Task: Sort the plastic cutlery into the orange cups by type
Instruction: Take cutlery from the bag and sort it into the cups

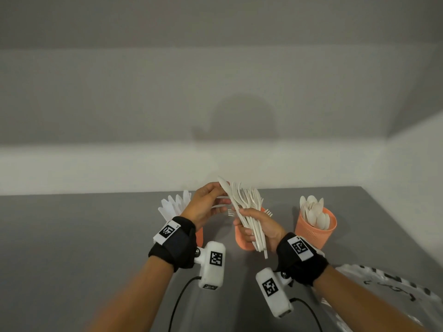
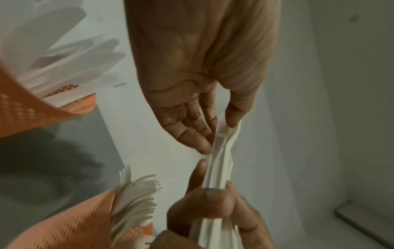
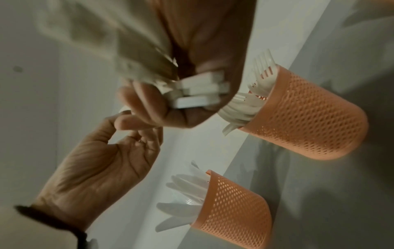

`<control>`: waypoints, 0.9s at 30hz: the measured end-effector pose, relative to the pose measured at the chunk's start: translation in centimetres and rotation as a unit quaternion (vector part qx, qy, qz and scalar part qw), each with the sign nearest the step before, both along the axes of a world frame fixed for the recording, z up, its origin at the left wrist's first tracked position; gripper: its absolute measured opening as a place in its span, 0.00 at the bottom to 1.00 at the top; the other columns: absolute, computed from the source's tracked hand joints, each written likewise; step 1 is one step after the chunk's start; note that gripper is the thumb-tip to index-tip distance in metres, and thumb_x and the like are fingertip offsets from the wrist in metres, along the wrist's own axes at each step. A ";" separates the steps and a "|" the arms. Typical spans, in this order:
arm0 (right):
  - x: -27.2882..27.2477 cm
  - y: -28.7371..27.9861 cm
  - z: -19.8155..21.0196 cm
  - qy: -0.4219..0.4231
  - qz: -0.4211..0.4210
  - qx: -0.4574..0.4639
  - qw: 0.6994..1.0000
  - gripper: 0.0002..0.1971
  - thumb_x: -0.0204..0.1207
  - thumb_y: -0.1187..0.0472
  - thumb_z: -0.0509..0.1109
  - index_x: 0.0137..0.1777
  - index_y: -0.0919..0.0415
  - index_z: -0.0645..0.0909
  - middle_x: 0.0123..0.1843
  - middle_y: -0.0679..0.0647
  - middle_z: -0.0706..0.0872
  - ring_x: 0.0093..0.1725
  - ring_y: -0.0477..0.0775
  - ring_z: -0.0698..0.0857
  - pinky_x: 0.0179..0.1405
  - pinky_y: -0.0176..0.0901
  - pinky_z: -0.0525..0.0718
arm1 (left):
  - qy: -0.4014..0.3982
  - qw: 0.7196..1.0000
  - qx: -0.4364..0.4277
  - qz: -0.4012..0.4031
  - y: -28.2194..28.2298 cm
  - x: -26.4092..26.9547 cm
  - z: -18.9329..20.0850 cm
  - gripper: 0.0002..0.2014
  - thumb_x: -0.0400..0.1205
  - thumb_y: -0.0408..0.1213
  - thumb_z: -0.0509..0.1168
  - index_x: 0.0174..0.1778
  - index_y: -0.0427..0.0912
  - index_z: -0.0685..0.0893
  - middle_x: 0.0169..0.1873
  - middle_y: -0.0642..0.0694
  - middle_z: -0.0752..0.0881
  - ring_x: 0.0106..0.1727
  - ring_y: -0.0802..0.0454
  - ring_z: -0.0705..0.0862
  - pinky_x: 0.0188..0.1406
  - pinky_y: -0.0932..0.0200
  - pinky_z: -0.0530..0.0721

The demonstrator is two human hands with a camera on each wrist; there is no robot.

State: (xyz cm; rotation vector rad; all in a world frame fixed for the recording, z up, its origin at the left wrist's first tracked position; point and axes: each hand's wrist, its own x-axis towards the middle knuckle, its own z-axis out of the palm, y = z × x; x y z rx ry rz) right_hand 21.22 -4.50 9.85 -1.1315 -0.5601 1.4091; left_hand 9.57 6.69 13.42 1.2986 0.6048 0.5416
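A bundle of white plastic cutlery (image 1: 249,216) is being gripped by the curled fingers of the right hand (image 1: 260,227) above the middle orange cup (image 1: 242,240), while one piece is being pinched by the left hand (image 1: 203,207) over the grey counter (image 1: 84,236)

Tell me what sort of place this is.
Probably a staged recording setup, not a lived-in kitchen: a plain grey table against a bare white wall, three orange cups of white plastic cutlery, and tracking-tag bands on both wrists.

White cutlery bundle (image 1: 247,216) in right hand (image 1: 260,227), above 3 orange cups (image 1: 316,232)
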 end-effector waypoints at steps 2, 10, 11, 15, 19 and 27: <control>0.0 0.1 -0.3 -0.015 -0.010 0.004 1.000 0.11 0.82 0.54 0.59 0.45 0.62 0.75 0.17 0.48 0.80 0.12 0.41 0.70 0.12 0.29 0.68 | 0.020 0.999 0.035 0.011 0.1 0.2 0.2 0.08 0.83 0.34 0.60 0.54 0.38 0.82 0.41 0.45 0.85 0.37 0.55 0.85 0.33 0.67 0.84; -0.7 1.2 -0.6 -0.096 -0.056 0.031 0.993 0.04 0.76 0.62 0.70 0.47 0.60 0.78 0.27 0.54 0.85 0.15 0.43 0.72 0.13 0.30 0.69 | 0.102 0.969 0.186 0.125 2.1 0.1 0.7 0.09 0.81 0.27 0.62 0.34 0.36 0.79 0.26 0.40 0.82 0.17 0.60 0.82 0.24 0.66 0.86; -0.7 1.4 -0.5 -0.098 -0.058 0.032 0.993 0.03 0.77 0.62 0.69 0.47 0.60 0.78 0.26 0.55 0.85 0.15 0.43 0.71 0.13 0.30 0.69 | 0.104 0.966 0.195 0.134 2.5 0.0 1.1 0.09 0.81 0.27 0.62 0.35 0.36 0.80 0.27 0.40 0.83 0.16 0.61 0.82 0.24 0.67 0.86; -0.5 1.9 -0.4 -0.111 -0.074 0.049 0.990 0.03 0.77 0.61 0.69 0.48 0.59 0.79 0.28 0.56 0.87 0.16 0.45 0.72 0.15 0.32 0.70 | 0.086 0.958 0.208 0.176 4.4 -1.1 3.6 0.05 0.81 0.29 0.63 0.44 0.33 0.83 0.31 0.40 0.85 0.16 0.61 0.81 0.25 0.68 0.86; 0.2 2.1 -1.6 -0.101 -0.090 0.026 0.991 0.08 0.76 0.59 0.71 0.50 0.62 0.79 0.27 0.55 0.85 0.15 0.45 0.71 0.14 0.33 0.71 | 0.045 0.922 0.272 0.272 6.9 -3.2 6.0 0.07 0.84 0.32 0.60 0.46 0.37 0.83 0.32 0.43 0.84 0.18 0.62 0.82 0.34 0.60 0.88; 0.0 2.4 -2.6 -0.119 -0.111 0.031 0.986 0.07 0.79 0.60 0.68 0.43 0.64 0.76 0.18 0.50 0.74 0.14 0.46 0.72 0.16 0.35 0.74 | 0.155 0.833 0.489 0.209 6.4 -4.7 2.3 0.10 0.83 0.34 0.60 0.49 0.33 0.86 0.42 0.38 0.88 0.39 0.42 0.87 0.46 0.53 0.85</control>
